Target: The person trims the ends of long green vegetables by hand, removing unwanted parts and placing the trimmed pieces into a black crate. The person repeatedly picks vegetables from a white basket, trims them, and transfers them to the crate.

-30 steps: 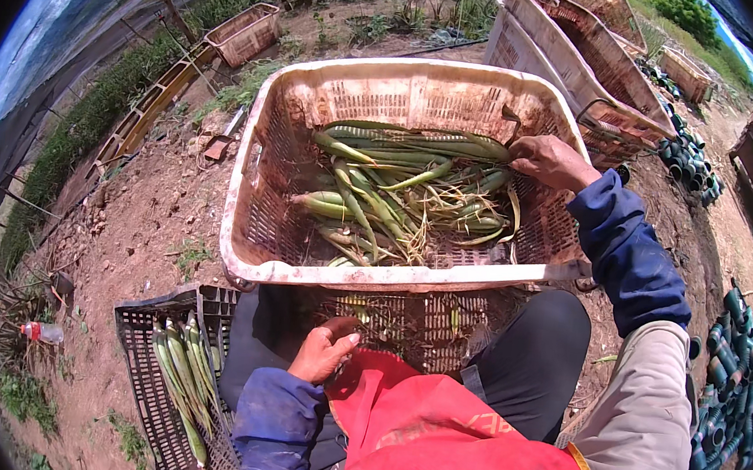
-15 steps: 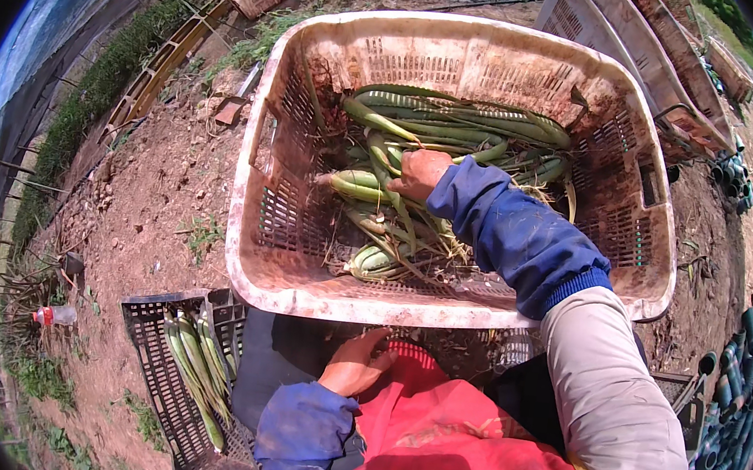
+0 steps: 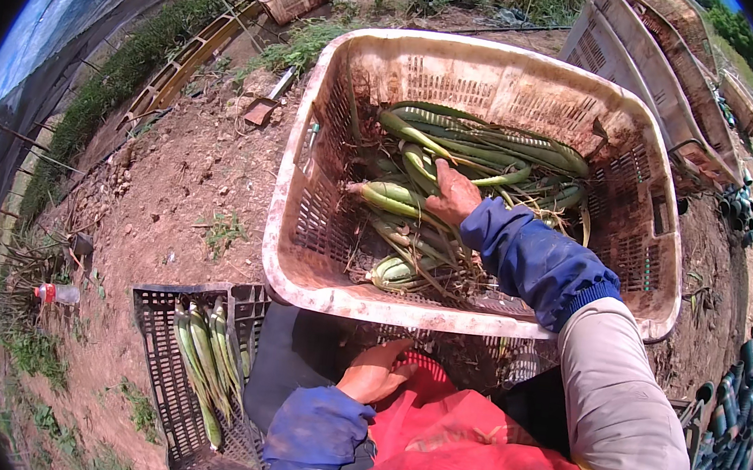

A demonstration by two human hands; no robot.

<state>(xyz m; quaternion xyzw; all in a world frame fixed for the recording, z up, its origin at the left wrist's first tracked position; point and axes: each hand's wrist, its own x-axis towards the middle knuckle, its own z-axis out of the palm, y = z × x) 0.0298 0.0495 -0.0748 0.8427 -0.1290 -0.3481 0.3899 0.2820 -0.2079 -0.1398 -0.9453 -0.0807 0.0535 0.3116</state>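
**Right grip (image 3: 457, 196), a bare hand, has crossed from the right end of the leaf pile to its left-centre**

A second ago it was at the right side of the large, dirt-stained, off-white plastic crate (image 3: 497, 49); now it reaches down among the long, fleshy green leaves (image 3: 495, 153) inside. Its fingers are bent and touch the leaves, but the tips are partly hidden, so I cannot tell whether it has closed on any. The leaves lie in a loose heap on the crate's floor, the upper ones running roughly side to side, the lower ones tangled with dry, yellowish strands (image 3: 459, 280).

Left grip (image 3: 374, 371), also bare, is at the upper edge of the red apron (image 3: 486, 462), loosely curled, with thumb and fingers apart and nothing visible in it. At lower left, a black slatted plastic crate (image 3: 148, 326) holds a small bundle of slim green leaves with pale ends (image 3: 200, 363). Dark green tubular pieces (image 3: 731, 424) lie heaped at far right.
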